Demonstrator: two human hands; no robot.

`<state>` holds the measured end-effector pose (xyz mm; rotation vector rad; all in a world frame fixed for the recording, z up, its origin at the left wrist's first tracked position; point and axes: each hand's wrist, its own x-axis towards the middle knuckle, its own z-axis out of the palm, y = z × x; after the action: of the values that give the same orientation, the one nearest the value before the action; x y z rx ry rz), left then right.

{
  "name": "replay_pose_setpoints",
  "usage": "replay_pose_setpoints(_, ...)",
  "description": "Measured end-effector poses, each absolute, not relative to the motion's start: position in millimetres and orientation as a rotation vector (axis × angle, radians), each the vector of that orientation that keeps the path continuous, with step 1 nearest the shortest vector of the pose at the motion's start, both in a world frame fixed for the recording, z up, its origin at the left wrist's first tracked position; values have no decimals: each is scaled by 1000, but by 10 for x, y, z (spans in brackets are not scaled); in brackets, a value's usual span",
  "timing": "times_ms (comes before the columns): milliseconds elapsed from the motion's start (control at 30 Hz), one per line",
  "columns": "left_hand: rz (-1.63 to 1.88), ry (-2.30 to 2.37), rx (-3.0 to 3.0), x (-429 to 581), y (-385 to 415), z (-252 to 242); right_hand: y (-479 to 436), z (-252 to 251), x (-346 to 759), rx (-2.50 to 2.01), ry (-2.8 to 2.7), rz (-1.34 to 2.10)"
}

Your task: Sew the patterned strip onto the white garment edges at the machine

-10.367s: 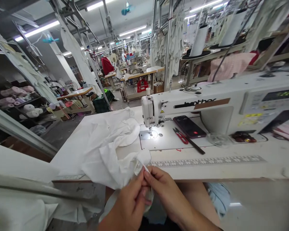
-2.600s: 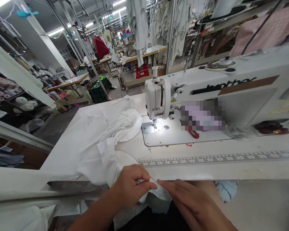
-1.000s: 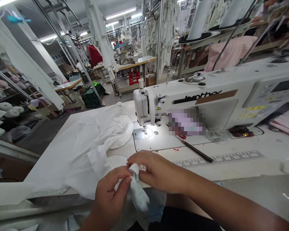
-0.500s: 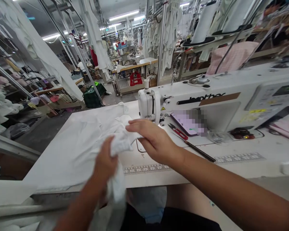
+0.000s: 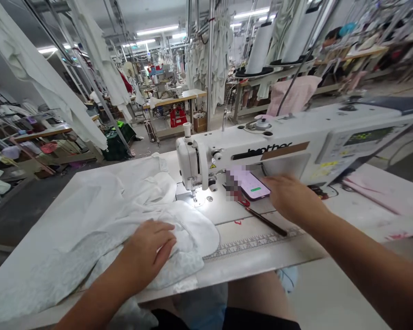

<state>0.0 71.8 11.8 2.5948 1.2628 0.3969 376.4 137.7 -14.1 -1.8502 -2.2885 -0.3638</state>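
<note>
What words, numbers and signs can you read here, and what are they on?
"brother": on the sewing machine, its bottom edge hidden.
Yellow triangle sign on the same machine: picture too small to make out.
Ruler: numbers too blurred to be sure.
Phone, machine's screen, yellow stickers: any writing is too small or blurred to read.

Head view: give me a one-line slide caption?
Left hand on white fabric at a sewing machine, right hand beside a lit phone.

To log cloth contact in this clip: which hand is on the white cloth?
The left hand, on the cloth; the right hand is by the phone instead.
</note>
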Motion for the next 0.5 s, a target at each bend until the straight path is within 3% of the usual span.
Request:
replay_pose_setpoints(100,526,1200,2608,313,870,85,1536,-80,3885,-1996,-2252,-410)
replay_pose_setpoints(267,384,1248,2650,573,966,-132,1562,-145,3815,-2058,-2253,-382)
replay_pose_setpoints(500,280,1522,2720,568,1001,-309,1511,-185,3670,-1751,-2304,-189)
